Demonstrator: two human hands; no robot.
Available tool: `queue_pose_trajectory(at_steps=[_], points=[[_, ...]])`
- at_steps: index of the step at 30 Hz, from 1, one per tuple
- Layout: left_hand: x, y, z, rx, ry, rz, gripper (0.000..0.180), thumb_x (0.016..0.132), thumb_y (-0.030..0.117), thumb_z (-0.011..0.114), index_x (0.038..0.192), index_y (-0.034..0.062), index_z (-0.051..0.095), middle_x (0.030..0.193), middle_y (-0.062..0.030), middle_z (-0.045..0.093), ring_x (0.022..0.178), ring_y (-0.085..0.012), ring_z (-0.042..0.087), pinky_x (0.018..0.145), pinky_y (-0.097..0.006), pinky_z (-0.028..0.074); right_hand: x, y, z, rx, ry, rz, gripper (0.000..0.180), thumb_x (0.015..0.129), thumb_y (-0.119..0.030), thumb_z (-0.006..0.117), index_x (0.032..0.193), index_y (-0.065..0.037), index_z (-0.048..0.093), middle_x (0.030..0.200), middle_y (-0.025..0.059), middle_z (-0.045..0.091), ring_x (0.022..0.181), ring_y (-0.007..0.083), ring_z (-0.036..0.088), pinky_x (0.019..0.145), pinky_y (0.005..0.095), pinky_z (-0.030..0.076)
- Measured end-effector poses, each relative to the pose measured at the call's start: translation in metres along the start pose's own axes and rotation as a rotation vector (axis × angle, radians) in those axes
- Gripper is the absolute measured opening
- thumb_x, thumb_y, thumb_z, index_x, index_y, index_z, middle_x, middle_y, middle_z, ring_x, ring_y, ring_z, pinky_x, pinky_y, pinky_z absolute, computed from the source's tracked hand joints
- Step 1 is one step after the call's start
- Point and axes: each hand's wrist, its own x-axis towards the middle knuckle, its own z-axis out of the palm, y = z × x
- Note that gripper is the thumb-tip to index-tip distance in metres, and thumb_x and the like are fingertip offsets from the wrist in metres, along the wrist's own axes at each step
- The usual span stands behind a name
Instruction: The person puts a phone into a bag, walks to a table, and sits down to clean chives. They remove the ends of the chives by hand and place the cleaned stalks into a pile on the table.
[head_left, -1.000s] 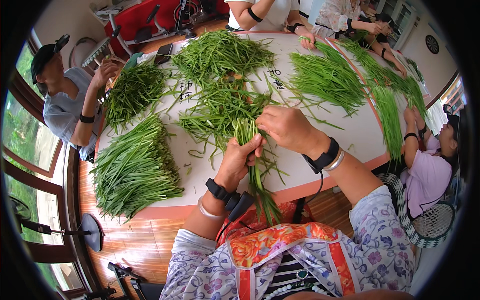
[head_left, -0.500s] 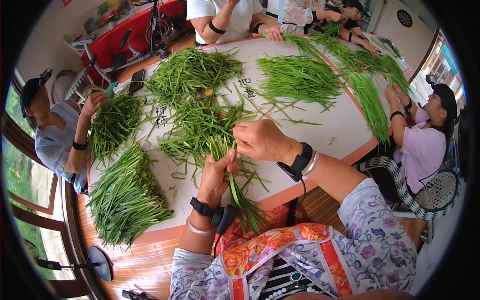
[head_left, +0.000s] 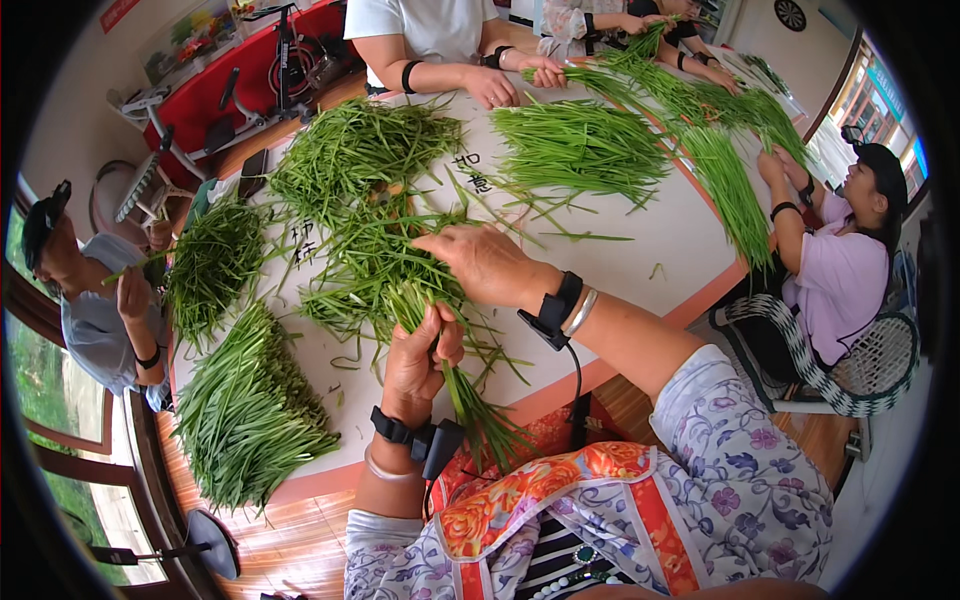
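Note:
My left hand (head_left: 418, 358) is closed around a bunch of garlic chives (head_left: 460, 395). Their pale, evened ends stick up above my fist, while the dark leaf tips hang over the table's near edge. Just beyond it, my right hand (head_left: 482, 264) hovers at the loose chives (head_left: 375, 240) in the middle of the table, index finger stretched out. No stalk shows clearly in it; the undersides of its fingers are hidden. Left of my left hand lies a large neat stack of chives (head_left: 245, 410).
On the white table (head_left: 690, 270) with its pink rim lie more heaps of chives (head_left: 365, 150), a tidy row (head_left: 580, 150) and a long line (head_left: 730, 190) at right. Co-workers sit left, right and across. A dark phone (head_left: 254, 172) lies at the far left.
My right hand has left the top of the bunch and moved left toward the loose chives, its fingers extending. My left hand still grips the bunch. The person across has lowered a hand.

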Motion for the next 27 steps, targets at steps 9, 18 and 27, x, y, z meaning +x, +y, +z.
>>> queue_pose_trajectory(at_steps=[9, 18, 27], points=[[-0.001, 0.005, 0.005, -0.005, 0.085, -0.023, 0.017, 0.096, 0.023, 0.06, 0.099, 0.0066, 0.06, 0.072, 0.0006, 0.05, 0.064, -0.0068, 0.04, 0.049, -0.019, 0.031, -0.014, 0.075, -0.046, 0.217, 0.056, 0.105, 0.004, 0.081, -0.001, 0.065, 0.082, 0.0, 0.062, 0.075, 0.0073, 0.063, 0.065, 0.021, 0.061, 0.06, 0.0331, 0.049], [0.007, -0.003, 0.0, 0.048, -0.003, 0.041, 0.022, 0.096, 0.03, 0.06, 0.089, 0.0101, 0.054, 0.068, 0.0027, 0.045, 0.067, -0.012, 0.04, 0.056, -0.025, 0.035, -0.038, 0.183, -0.089, 0.152, 0.019, 0.64, 0.011, 0.075, -0.007, 0.071, 0.084, -0.002, 0.068, 0.076, 0.0104, 0.069, 0.072, 0.0208, 0.068, 0.068, 0.0317, 0.053], [0.005, 0.004, 0.007, 0.003, -0.001, 0.018, 0.02, 0.096, 0.029, 0.06, 0.093, 0.0096, 0.054, 0.069, 0.0019, 0.04, 0.061, -0.0119, 0.039, 0.052, -0.027, 0.036, -0.025, 0.174, -0.068, -0.461, -0.261, 0.606, 0.013, 0.085, -0.01, 0.065, 0.096, -0.005, 0.066, 0.103, 0.0165, 0.061, 0.102, 0.0357, 0.061, 0.084, 0.0444, 0.051]])
